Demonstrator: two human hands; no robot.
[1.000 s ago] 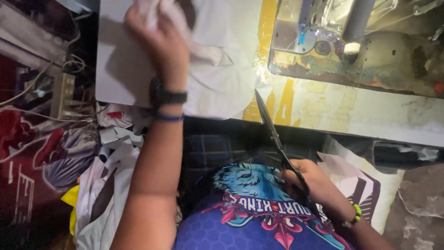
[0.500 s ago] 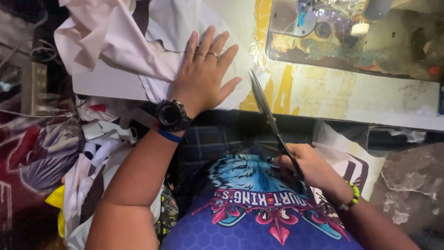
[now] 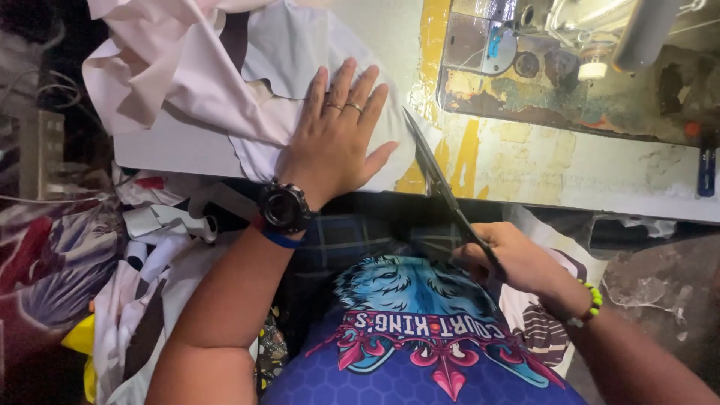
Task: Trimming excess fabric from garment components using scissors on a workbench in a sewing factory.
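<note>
My left hand (image 3: 336, 139) lies flat, fingers spread, on pale white and grey fabric (image 3: 195, 75) at the near edge of the sewing table (image 3: 525, 169). It wears rings and a black wristwatch. My right hand (image 3: 517, 259) grips the handles of long dark scissors (image 3: 435, 172) below the table edge. The blades point up and away, their tip next to the fabric's right edge by my left thumb. I cannot tell whether the blades touch the cloth.
A worn sewing machine base (image 3: 570, 67) sits at the back right of the table. Heaps of printed fabric pieces (image 3: 90, 262) lie to my left. A blue printed garment (image 3: 420, 337) covers my lap. A blue tool (image 3: 706, 169) rests at the far right.
My left hand came down from gathering the cloth and spread flat on it, then slid slightly right. The scissors stayed in my right hand, the blades now nearer the fabric edge.
</note>
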